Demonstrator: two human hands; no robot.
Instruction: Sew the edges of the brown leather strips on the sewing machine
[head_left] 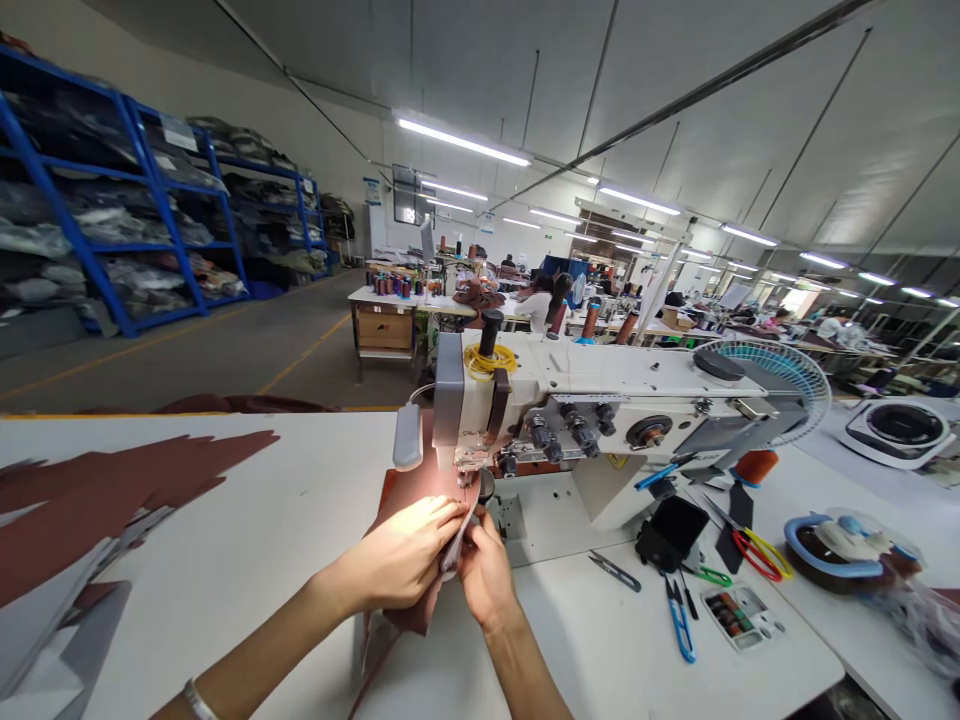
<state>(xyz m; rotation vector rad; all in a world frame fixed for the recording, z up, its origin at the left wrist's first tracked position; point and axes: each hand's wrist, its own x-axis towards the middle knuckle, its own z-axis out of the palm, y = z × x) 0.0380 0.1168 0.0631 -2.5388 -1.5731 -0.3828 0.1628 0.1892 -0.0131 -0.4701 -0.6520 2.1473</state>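
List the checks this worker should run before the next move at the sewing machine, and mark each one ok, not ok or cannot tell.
1. Grip: left hand and right hand both pinch the brown piece: ok.
2. Light: the lamp shines on hands and piece: ok.
3. Fingertips clear beneath the sewing machine head: glare hides the gap: cannot tell.
4. Piece seated flat under that head: glare hides it: cannot tell.
5. Loose tools away from the hands: grey snips and blue snips lie apart on the table, to the right: ok.
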